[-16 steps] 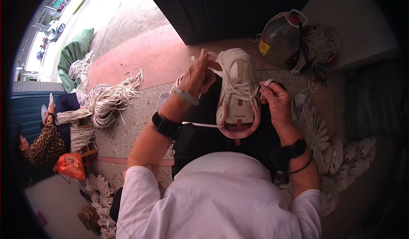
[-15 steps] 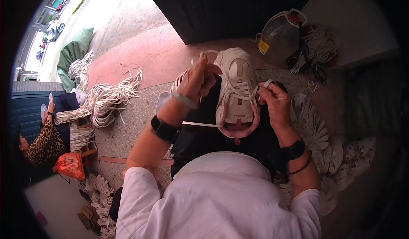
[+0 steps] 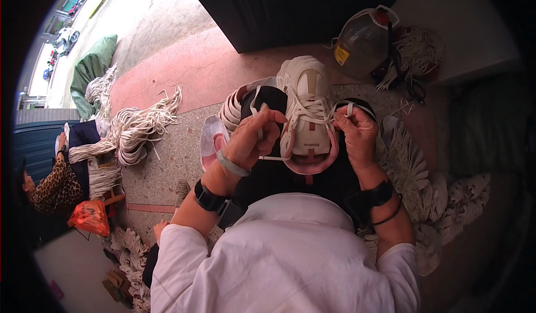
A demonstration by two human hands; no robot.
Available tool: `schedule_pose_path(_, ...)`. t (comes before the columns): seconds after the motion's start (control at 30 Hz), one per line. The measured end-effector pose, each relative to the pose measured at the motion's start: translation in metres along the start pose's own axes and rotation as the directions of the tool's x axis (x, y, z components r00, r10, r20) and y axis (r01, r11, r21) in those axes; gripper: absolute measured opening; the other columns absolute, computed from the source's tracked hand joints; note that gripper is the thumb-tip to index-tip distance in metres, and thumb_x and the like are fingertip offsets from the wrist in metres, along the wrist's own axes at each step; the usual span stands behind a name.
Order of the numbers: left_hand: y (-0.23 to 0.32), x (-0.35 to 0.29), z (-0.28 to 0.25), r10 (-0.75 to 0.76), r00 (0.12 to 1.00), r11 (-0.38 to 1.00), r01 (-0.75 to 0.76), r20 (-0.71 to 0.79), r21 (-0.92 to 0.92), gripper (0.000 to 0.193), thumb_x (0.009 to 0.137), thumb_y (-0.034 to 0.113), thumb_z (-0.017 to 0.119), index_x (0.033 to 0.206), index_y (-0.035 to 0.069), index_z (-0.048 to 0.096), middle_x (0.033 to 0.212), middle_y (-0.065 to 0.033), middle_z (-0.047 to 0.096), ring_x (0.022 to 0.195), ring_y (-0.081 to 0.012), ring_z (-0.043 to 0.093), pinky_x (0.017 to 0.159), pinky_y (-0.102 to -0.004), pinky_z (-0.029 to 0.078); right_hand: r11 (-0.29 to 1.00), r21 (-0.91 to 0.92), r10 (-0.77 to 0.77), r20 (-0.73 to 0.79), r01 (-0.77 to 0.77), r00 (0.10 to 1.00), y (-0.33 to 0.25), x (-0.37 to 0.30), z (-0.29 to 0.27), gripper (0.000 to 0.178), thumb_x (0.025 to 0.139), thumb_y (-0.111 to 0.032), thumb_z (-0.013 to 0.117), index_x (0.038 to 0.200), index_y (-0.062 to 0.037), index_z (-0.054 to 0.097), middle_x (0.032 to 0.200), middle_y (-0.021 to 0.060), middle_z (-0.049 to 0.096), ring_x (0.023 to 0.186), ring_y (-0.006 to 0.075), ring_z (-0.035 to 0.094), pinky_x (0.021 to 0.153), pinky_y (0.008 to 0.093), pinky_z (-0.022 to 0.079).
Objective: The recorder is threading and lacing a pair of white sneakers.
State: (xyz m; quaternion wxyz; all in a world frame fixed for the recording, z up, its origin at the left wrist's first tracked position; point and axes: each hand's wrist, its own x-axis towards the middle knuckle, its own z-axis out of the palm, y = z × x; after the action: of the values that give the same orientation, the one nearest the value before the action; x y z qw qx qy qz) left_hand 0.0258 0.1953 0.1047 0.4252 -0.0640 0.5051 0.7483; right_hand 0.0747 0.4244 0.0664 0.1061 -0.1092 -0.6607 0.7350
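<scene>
A white sneaker (image 3: 305, 136) with pink lining rests on my dark-clad lap, its toe pointing away from me. Its white lace (image 3: 310, 110) crosses the upper half of the tongue. My left hand (image 3: 251, 140) is closed at the shoe's left edge, fingers curled round a lace end; one strand stands up above the fingers and another stretches toward the heel. On the right side, my right hand (image 3: 356, 133) pinches the other lace end, which loops over its fingers. Several more shoe pieces (image 3: 230, 114) with pink and white parts lie left of my left hand.
Bundles of white laces (image 3: 142, 126) lie on the floor to the left, near a seated person (image 3: 56, 182) and an orange bag (image 3: 89, 217). A large clear jug (image 3: 363, 42) stands at the far right beside more laces (image 3: 419, 51). White shoe parts (image 3: 435, 207) pile up at right.
My left hand has come down and nearer the shoe's collar, drawing the lace with it. My right hand stays by the right edge, still pinching its lace end.
</scene>
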Motion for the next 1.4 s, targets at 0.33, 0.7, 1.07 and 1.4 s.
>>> schedule_pose_path(0.33, 0.002, -0.015, 0.004, 0.238, 0.959, 0.896, -0.154, -0.156, 0.416, 0.056, 0.092, 0.05, 0.026, 0.103, 0.004, 0.055, 0.062, 0.0019, 0.047, 0.047, -0.0041, 0.037, 0.044, -0.0186, 0.028, 0.991, -0.117, -0.077, -0.065, 0.069, 0.995, -0.002, 0.001, 0.003, 0.001, 0.079, -0.001, 0.061, 0.079, -0.0014, 0.06, 0.069, -0.0021, 0.057, 0.064, 0.0047, 0.05, 0.059, 0.0196, 0.043)
schedule_pose_path(0.7, -0.007, -0.01, 0.015, 0.464, 0.881, 0.808, -0.38, -0.09, 0.45, 0.038, 0.094, 0.032, 0.037, 0.104, 0.001, 0.057, 0.077, -0.0014, 0.054, 0.062, -0.0119, 0.047, 0.056, -0.0256, 0.039, 0.94, -0.284, -0.203, -0.021, 0.188, 0.979, -0.006, 0.003, 0.005, 0.004, 0.078, 0.002, 0.061, 0.078, -0.0003, 0.058, 0.071, -0.0007, 0.058, 0.065, 0.0052, 0.051, 0.06, 0.0213, 0.044)
schedule_pose_path(1.07, -0.011, -0.005, -0.002, 0.347, 0.912, 0.87, -0.226, -0.218, 0.439, 0.04, 0.093, 0.038, 0.039, 0.083, 0.004, 0.057, 0.054, 0.0005, 0.045, 0.046, -0.0086, 0.041, 0.043, -0.0227, 0.03, 0.3, -0.658, -0.497, 0.509, 0.69, 0.702, -0.018, 0.007, 0.009, 0.015, 0.068, 0.002, 0.062, 0.083, 0.0001, 0.057, 0.072, 0.0132, 0.056, 0.064, 0.0253, 0.057, 0.061, 0.0291, 0.046)
schedule_pose_path(1.4, -0.019, 0.019, 0.007, 0.306, 0.933, 0.952, -0.296, -0.192, 0.075, 0.014, 0.084, 0.018, 0.06, 0.086, 0.004, 0.058, 0.064, -0.0014, 0.058, 0.051, -0.0081, 0.054, 0.045, -0.0188, 0.039, 0.931, -0.36, -0.019, 0.113, 0.059, 0.993, 0.001, -0.008, -0.009, 0.014, 0.081, -0.011, 0.06, 0.091, -0.0019, 0.055, 0.072, -0.0003, 0.054, 0.062, 0.0069, 0.049, 0.058, 0.0232, 0.043)
